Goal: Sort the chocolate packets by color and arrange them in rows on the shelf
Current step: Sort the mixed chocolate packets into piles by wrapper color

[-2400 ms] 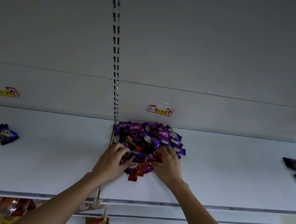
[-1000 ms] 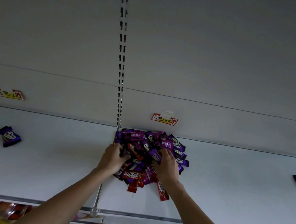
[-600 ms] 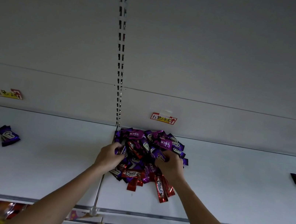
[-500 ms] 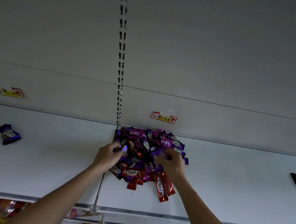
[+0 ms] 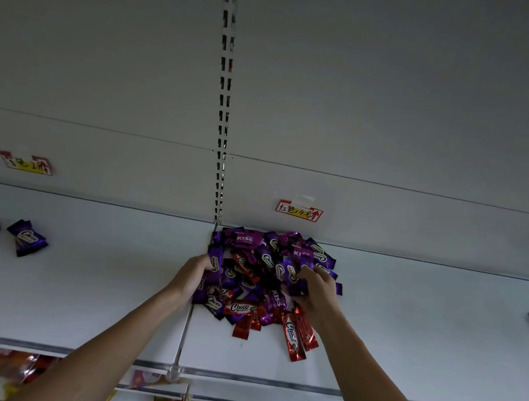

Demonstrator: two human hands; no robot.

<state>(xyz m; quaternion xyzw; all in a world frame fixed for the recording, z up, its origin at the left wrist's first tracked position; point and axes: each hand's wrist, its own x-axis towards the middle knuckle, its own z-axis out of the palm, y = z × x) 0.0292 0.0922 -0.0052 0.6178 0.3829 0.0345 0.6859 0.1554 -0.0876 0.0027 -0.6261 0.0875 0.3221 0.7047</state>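
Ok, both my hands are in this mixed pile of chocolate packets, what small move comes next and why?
Probably lift the right hand out with the purple packets its fingers curl round and set them on bare shelf. The pile mixes purple with red packets, so pulling one color clear starts the sort. The left hand grips a purple packet too.

A heap of shiny purple and red chocolate packets (image 5: 259, 269) lies mid-shelf against the far wall of the white shelf (image 5: 84, 303). Long red packets (image 5: 295, 338) spill toward its near edge. Loose purple packets (image 5: 27, 237) lie flat far left, others at the right edge.
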